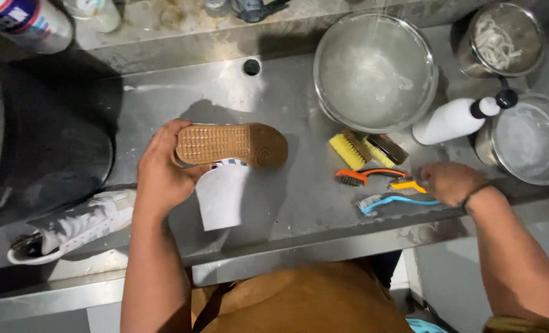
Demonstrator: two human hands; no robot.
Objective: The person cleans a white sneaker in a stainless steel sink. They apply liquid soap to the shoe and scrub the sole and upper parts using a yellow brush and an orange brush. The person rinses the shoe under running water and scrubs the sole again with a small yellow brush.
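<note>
- Steel counter [299,203]: wet, fills the frame; drain hole [251,66] near the back edge.
- Black bin [46,135]: far left, on the counter.
- Glass bowl [375,71]: soapy water inside, back centre-right, just behind the brushes.
- Steel bowl [529,139]: far right, cloudy water inside.
- Steel cup [503,38]: back right corner, white laces coiled inside.
- White shoe [77,225]: on its side, front left, left of the left forearm, untouched.
- Shoe [231,145]: centre of counter, tan rubber sole up, held at the heel end, toe pointing right; white insole [220,194] hanging down below it toward the front edge.
- White bottle [456,119]: lying on its side, black cap, between glass bowl and steel bowl.
- Left hand [162,169]: closed around the shoe heel, fingers wrapped over the sole edge.
- Right hand [450,183]: fingers curled down on the yellow-handled brush [407,184]; touching it, full grasp cannot be told.
- Yellow scrub brushes [367,150]: two, side by side, just in front of the glass bowl.
- Orange brush [357,177]: lying left of the right hand, apart from it.
- Blue brush [388,202]: nearest the front edge, handle running under the right hand.
</note>
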